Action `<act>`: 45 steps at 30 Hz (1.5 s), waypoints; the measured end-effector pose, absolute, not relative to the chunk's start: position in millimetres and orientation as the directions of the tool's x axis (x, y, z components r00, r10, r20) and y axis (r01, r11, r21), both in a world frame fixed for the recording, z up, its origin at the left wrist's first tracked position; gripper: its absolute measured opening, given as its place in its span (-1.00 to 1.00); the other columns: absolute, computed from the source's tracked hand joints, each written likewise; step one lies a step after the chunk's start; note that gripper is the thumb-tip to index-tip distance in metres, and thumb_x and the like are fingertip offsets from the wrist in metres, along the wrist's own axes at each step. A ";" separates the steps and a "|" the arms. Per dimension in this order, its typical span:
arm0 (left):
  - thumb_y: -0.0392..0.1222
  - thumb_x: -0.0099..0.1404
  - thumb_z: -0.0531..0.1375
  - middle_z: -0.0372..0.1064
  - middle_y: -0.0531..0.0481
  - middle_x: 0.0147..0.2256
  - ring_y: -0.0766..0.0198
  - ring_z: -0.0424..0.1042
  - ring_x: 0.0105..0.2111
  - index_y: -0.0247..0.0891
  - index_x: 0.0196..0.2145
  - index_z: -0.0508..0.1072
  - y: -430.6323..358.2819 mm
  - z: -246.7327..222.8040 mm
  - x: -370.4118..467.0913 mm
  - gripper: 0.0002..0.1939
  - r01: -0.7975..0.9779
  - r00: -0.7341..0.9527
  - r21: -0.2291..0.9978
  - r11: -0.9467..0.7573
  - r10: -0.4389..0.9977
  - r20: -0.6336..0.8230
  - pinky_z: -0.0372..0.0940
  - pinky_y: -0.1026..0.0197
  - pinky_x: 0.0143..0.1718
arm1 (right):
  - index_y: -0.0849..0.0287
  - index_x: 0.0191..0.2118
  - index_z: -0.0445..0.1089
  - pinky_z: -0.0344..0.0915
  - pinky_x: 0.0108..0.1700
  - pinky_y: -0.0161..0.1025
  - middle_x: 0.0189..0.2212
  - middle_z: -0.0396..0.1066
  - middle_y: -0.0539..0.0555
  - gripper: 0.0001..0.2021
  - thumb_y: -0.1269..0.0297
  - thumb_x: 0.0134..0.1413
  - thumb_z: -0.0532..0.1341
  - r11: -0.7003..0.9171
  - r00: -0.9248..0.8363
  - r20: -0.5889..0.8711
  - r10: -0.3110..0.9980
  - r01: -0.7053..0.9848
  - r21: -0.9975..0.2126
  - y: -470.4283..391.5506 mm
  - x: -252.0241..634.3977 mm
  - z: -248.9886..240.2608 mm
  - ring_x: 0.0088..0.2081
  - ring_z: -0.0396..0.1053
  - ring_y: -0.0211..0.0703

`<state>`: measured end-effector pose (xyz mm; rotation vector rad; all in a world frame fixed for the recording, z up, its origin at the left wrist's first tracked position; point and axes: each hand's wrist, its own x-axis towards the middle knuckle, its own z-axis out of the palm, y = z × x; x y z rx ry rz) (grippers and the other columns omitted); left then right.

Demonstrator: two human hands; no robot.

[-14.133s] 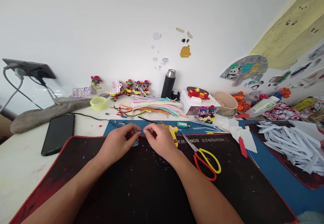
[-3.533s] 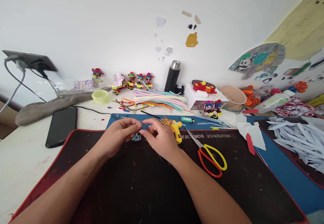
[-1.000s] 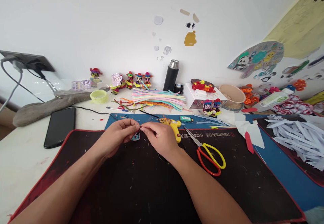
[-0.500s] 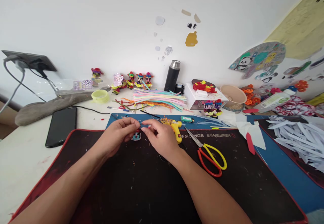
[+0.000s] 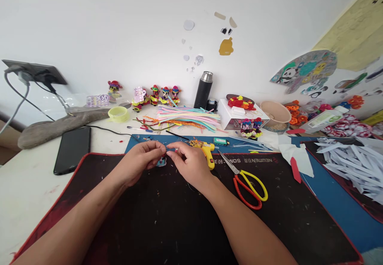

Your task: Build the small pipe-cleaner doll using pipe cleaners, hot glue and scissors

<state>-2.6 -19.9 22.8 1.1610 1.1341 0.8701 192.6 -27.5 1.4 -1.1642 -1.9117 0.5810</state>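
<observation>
**Evidently close, fine work near the middle of the frame**

Left of centre, the left hand has thumb and forefinger brought together in a pinch; what lies between them is too small to tell. Opposite, the right hand is curled, thumb and forefinger slightly parted, its fingertips almost meeting the left's; whether it grips anything cannot be told. Just below the left fingertips, and partly hidden by them, is a small light-blue piece, at the upper edge of the dark mat; lying or hanging is unclear.

For work this fine, a steady left pinch, small movements of the right fingertips and an unblocked view between them would probably serve best.

Nearest obstacle: the yellow glue gun, just beside the right hand and partly behind it. Centre right, the scissors lie with blades pointing to the upper left, within reach of a straying right forearm. Beyond, at upper centre, pastel sticks lie heaped before a black flask; at left, a phone lies well apart.
</observation>
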 end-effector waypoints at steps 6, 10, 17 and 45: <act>0.21 0.10 0.44 0.16 0.17 -0.61 0.38 0.02 -0.59 -0.23 -0.46 0.49 -20.4 25.2 -1.7 -0.56 0.051 0.234 0.974 0.220 0.946 -0.225 -0.09 0.28 -0.55 | 0.03 -0.04 0.63 0.33 -0.28 -0.28 -0.37 0.63 -0.01 -0.84 0.24 0.41 0.29 0.501 -0.281 0.415 0.865 0.502 -0.705 -28.0 192.3 3.3 -0.40 0.52 -0.16; 0.22 0.10 0.45 0.16 0.18 -0.62 0.40 0.00 -0.60 -0.25 -0.45 0.51 -20.1 24.2 -2.3 -0.54 0.047 0.242 0.972 0.232 0.941 -0.236 -0.10 0.28 -0.55 | 0.07 -0.07 0.64 0.35 -0.24 -0.28 -0.34 0.65 0.01 -0.85 0.26 0.41 0.29 0.527 -0.280 0.447 0.850 0.479 -0.702 -26.9 192.0 2.6 -0.37 0.55 -0.14; 0.19 0.10 0.45 0.13 0.19 -0.64 0.42 -0.03 -0.62 -0.26 -0.43 0.51 -19.6 20.2 -2.2 -0.56 -0.012 0.257 0.962 0.273 0.931 -0.261 -0.15 0.29 -0.57 | 0.06 -0.10 0.63 0.33 -0.30 -0.29 -0.40 0.62 0.00 -0.84 0.22 0.42 0.28 0.518 -0.259 0.450 0.855 0.475 -0.711 -27.7 191.7 -0.4 -0.43 0.50 -0.17; 0.24 0.04 0.46 0.13 0.20 -0.63 0.42 -0.04 -0.62 -0.24 -0.41 0.50 -21.1 28.7 -0.5 -0.52 -0.010 0.280 0.945 0.327 0.908 -0.312 -0.16 0.30 -0.60 | 0.05 -0.06 0.59 0.27 -0.34 -0.30 -0.53 0.50 -0.08 -0.85 0.15 0.41 0.30 0.483 -0.257 0.411 0.875 0.534 -0.694 -29.7 189.4 -1.4 -0.48 0.44 -0.20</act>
